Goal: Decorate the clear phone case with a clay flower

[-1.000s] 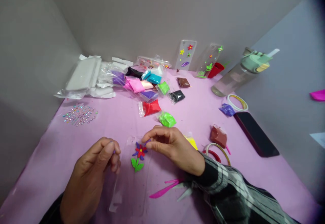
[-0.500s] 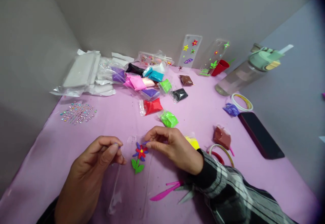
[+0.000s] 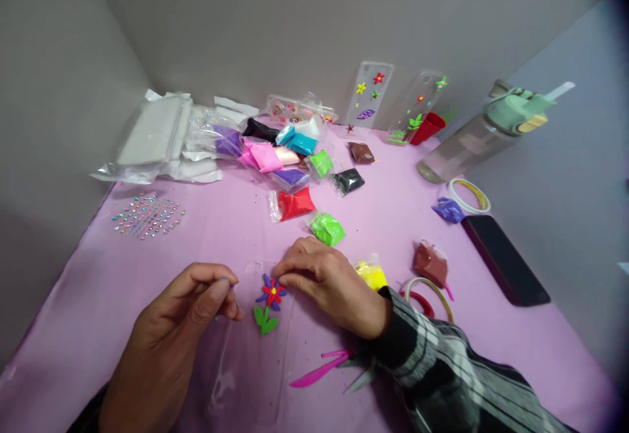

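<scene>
A clear phone case (image 3: 250, 361) lies flat on the pink table (image 3: 196, 236) in front of me. On it sits a clay flower (image 3: 272, 291) with purple petals, a red and yellow centre and green leaves (image 3: 265, 320). My right hand (image 3: 329, 281) rests beside the flower, its fingertips pinched together and pressing at the flower's upper right petal. My left hand (image 3: 189, 305) hovers left of the flower with thumb and fingers pinched on a tiny purple bit of clay.
Several small bags of coloured clay (image 3: 295, 177) lie mid-table, with a gem sticker sheet (image 3: 147, 215) at left. Two decorated cases (image 3: 371, 92) lean on the back wall. A water bottle (image 3: 472, 138), dark phone (image 3: 506, 259), tape rolls (image 3: 427, 295) and pink modelling tools (image 3: 319, 371) lie right.
My right hand has lowered so its fingertips press onto the flower's edge. My left hand has shifted slightly right, still pinched.
</scene>
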Tool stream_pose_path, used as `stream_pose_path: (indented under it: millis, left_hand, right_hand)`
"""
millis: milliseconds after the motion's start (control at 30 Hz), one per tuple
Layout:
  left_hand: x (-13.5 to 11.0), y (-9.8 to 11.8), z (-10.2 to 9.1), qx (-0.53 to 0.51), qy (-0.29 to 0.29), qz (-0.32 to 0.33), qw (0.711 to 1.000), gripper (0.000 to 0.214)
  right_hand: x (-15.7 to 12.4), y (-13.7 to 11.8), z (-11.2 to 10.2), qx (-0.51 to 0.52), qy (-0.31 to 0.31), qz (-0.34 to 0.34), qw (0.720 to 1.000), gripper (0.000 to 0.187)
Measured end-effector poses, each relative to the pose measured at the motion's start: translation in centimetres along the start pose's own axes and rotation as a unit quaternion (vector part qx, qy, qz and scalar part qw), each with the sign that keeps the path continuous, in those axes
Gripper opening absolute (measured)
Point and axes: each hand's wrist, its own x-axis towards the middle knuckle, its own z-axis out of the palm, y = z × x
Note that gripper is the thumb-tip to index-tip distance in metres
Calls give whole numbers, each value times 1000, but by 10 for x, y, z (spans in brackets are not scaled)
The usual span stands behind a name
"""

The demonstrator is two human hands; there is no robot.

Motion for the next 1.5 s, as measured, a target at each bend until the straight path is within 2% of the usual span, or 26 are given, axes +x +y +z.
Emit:
stream_pose_path:
  millis: [433, 700, 867, 1000, 1167, 1500]
  left_hand:
    - [3, -2, -3, 11, -15, 15, 1000, 13]
    - [1, 3, -1, 2, -18, 7, 1000, 16]
    - [4, 3, -4, 4, 9, 7, 1000, 16]
    - [4, 3, -8, 7, 19, 15, 1000, 16]
    - [5, 2, -8, 16, 15, 13, 1000, 15]
    - [3, 1, -8, 12, 11, 8, 1000, 15]
  right_hand:
    - [-1, 1, 2, -22, 0, 2, 1000, 11]
    - [-1, 0, 2, -43, -5, 0, 999, 12]
    - [-1, -4, 0, -49, -20, 4, 999, 16]
    - [-2, -5, -1, -39, -7, 1, 999, 17]
    - [-5, -4, -2, -56, -3, -3, 998, 11]
    - [-6, -8, -2, -79, -19, -10, 997, 14]
